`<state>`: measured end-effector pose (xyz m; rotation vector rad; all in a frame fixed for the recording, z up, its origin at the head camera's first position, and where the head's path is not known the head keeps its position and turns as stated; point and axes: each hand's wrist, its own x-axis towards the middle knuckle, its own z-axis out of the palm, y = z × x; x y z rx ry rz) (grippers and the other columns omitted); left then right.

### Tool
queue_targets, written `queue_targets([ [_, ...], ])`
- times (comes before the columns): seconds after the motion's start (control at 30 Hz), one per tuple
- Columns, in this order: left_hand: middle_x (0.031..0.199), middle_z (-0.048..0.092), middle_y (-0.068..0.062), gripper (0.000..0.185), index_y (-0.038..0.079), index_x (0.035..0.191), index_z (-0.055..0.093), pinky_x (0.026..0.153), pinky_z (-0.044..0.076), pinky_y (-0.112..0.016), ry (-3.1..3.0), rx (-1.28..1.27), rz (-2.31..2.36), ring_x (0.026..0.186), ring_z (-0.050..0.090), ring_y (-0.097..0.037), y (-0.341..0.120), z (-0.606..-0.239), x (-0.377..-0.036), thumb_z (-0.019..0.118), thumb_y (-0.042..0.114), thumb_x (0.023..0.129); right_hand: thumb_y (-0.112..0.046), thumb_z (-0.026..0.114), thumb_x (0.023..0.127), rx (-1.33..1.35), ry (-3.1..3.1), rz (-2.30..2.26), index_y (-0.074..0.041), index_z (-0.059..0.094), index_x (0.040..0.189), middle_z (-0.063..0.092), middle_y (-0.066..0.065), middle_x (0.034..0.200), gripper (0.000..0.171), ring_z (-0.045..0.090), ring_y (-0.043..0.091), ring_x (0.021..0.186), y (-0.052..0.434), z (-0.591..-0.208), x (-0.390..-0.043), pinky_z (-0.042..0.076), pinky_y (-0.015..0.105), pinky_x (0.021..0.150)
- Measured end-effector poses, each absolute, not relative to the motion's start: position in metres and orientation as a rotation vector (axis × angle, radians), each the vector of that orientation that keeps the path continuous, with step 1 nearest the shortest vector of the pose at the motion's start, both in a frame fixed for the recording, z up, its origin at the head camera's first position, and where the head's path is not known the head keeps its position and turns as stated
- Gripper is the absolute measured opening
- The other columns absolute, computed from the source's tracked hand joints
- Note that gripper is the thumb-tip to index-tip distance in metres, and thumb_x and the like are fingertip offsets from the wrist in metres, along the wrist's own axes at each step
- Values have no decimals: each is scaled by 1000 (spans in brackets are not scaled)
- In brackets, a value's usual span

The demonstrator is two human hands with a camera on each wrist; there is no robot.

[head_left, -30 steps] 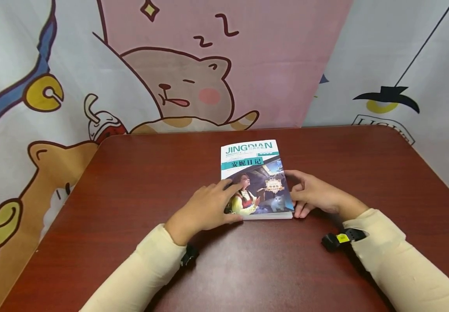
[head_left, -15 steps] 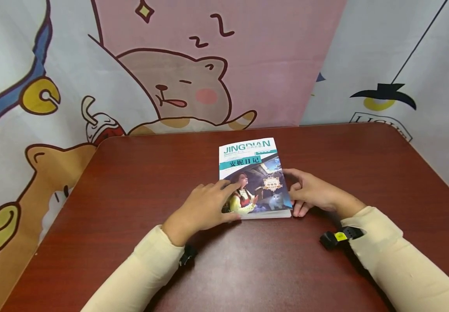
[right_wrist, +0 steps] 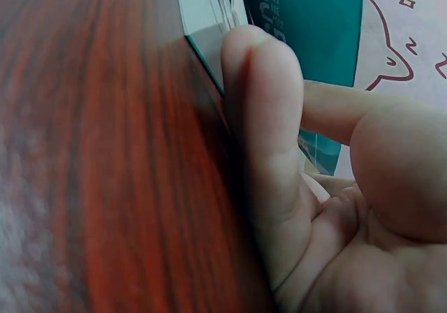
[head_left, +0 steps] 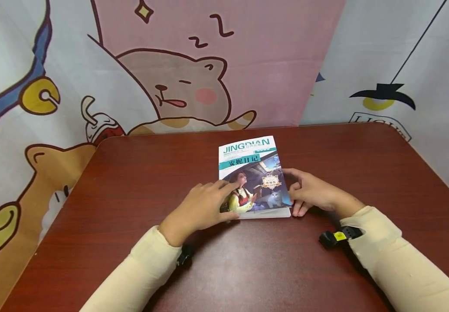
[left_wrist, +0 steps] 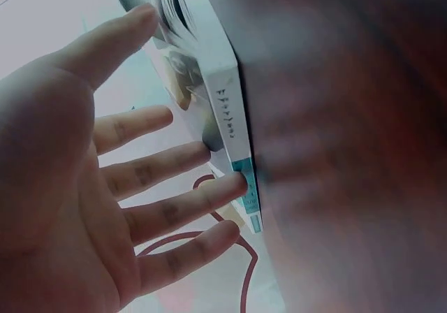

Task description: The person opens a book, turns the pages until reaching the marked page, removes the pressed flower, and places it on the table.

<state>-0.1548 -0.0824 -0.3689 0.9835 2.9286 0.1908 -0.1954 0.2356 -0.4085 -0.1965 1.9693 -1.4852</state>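
A paperback book [head_left: 252,167] with a teal and white cover lies on the dark red table [head_left: 138,173]. My left hand [head_left: 208,203] rests at its left side. In the left wrist view that hand [left_wrist: 105,187] has straight fingers [left_wrist: 209,191] touching the book's spine [left_wrist: 225,103], with the thumb up by the cover. My right hand [head_left: 310,193] sits at the book's right edge with curled fingers. In the right wrist view its thumb [right_wrist: 262,103] presses on the page edge, and the teal cover [right_wrist: 307,19] stands slightly lifted between thumb and forefinger.
A cartoon bear curtain [head_left: 185,78] hangs close behind the table's far edge. A black and yellow wrist strap [head_left: 335,237] lies on the table under my right sleeve. The table's rounded corners show at the back left and back right.
Both hands keep their places at the book's sides. The book's near right edge looks slightly more raised than a second ago.
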Motion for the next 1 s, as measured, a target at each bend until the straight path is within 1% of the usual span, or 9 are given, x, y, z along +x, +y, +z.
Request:
queue_targets([
  [0.13,131,64,-6,80,26,152,44,95,52,-50,2948,990,203,113,66,-26,-85,-369,-154,70,61,85,-1,52,95,-209,1963,-1491,-13,4,160,60,13,78,82,70,23,58,236,-408,-195,60,41,56],
  [0.3,125,66,-4,76,24,150,46,93,53,-48,2973,1066,220,108,67,-22,-88,-369,-152,73,55,86,-6,59,97,-188,1965,-1498,-16,8,160,59,12,78,82,69,23,57,236,-408,-194,59,40,55],
  [0.5,120,68,-3,80,22,154,39,90,55,-45,2985,1165,239,104,66,-18,-90,-369,-152,74,48,87,-10,62,97,-183,1970,-1495,-18,10,159,59,13,78,81,69,23,56,235,-408,-195,59,41,55],
  [0.57,122,67,-4,84,23,156,35,87,55,-45,3003,1199,257,102,67,-19,-91,-369,-152,76,45,86,-10,63,97,-177,1974,-1494,-18,11,159,59,13,77,82,68,24,55,234,-408,-195,59,41,54],
  [0.63,130,63,-4,89,24,158,28,84,55,-44,3015,1237,275,96,67,-19,-92,-369,-153,76,41,85,-11,64,96,-172,1979,-1492,-18,11,159,59,13,77,82,68,24,55,234,-408,-195,59,42,54],
  [0.73,146,51,-6,98,27,161,17,81,55,-42,3024,1290,303,88,66,-17,-92,-370,-154,76,36,84,-11,66,96,-160,1984,-1482,-18,12,159,59,12,76,84,68,24,54,233,-408,-196,59,43,54],
  [0.83,155,40,-10,102,27,162,10,79,55,-40,3039,1328,349,82,64,-16,-91,-370,-156,75,32,83,-13,68,95,-170,2000,-1478,-16,12,159,59,12,76,85,68,24,54,233,-408,-196,59,44,54],
  [0.9,158,34,-13,104,27,162,7,81,55,-40,3044,1328,395,88,66,-18,-90,-369,-156,74,30,82,-13,69,95,-176,2006,-1477,-16,13,159,59,12,76,85,68,24,53,234,-408,-197,59,44,54],
  [1.0,162,25,-15,106,27,162,5,90,54,-44,3036,1321,498,108,65,-25,-89,-367,-156,74,27,82,-14,69,95,-177,1999,-1472,-16,13,159,59,12,77,85,68,24,54,234,-409,-197,59,44,55],
])
